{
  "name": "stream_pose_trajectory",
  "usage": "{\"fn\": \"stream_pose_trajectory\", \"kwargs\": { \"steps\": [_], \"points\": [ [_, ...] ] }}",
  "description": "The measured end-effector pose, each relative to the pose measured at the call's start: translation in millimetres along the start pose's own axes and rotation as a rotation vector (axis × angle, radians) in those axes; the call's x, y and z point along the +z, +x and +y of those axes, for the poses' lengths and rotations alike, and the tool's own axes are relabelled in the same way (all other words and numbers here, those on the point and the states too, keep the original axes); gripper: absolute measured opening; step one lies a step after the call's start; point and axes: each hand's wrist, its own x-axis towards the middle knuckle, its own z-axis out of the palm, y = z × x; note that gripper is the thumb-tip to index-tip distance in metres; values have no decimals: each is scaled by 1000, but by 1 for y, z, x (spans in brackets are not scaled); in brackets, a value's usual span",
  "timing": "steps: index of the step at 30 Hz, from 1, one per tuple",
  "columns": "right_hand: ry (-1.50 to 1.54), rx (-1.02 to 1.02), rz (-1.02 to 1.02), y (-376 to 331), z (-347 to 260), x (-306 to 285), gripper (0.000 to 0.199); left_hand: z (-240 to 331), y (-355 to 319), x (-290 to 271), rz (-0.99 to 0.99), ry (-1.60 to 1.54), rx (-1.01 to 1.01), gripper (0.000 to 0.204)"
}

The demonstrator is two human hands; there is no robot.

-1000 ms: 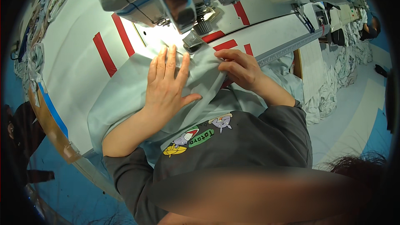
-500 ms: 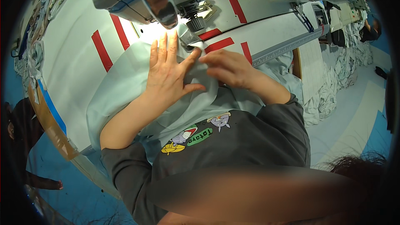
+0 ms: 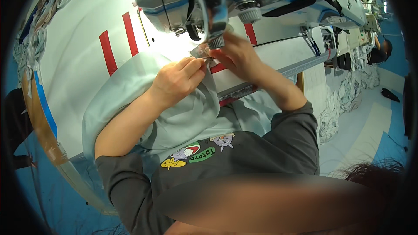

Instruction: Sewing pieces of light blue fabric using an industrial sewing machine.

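Pale blue-green fabric (image 3: 119, 89) drapes over the sewing machine's white table and down across my lap. My left hand (image 3: 177, 80) is closed, its fingertips pinching the fabric's edge just in front of a small metal attachment (image 3: 200, 52) by the needle area. To its right, my right hand (image 3: 239, 56) is raised beside the sewing machine (image 3: 174, 0), close under its head. Motion smears its fingers, and some are hidden behind the knurled knob (image 3: 216, 42), so what they hold does not show.
Red tape strips (image 3: 108, 53) mark the white table (image 3: 72, 74). A grey ruler (image 3: 278, 70) runs along the right. Piled cloth (image 3: 31, 54) hangs at the left edge, and more heaped cloth (image 3: 337, 104) lies at right. Other people (image 3: 381, 52) are nearby.
My left hand has gone from lying flat on the fabric to pinching its edge. My right hand has moved up toward the machine head. The view has shifted, so the machine appears farther right.
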Motion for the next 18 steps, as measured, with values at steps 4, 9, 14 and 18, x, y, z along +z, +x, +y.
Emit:
{"fn": "stream_pose_trajectory", "kwargs": {
  "steps": [4,9,14,18],
  "points": [
    [-61,248,-342,35,43,8,24,0,-3,2,41,-14,-23,14],
    [91,208,-159,40,44,16,26,-11,-6,-8,60,-33,-29,14],
    [-46,143,-35,31,61,47,36,-17,-19,-16,-27,2,15,13],
    [292,-29,-38,37,47,9,34,-18,-17,-17,-24,-10,51,21]
  ]
}}
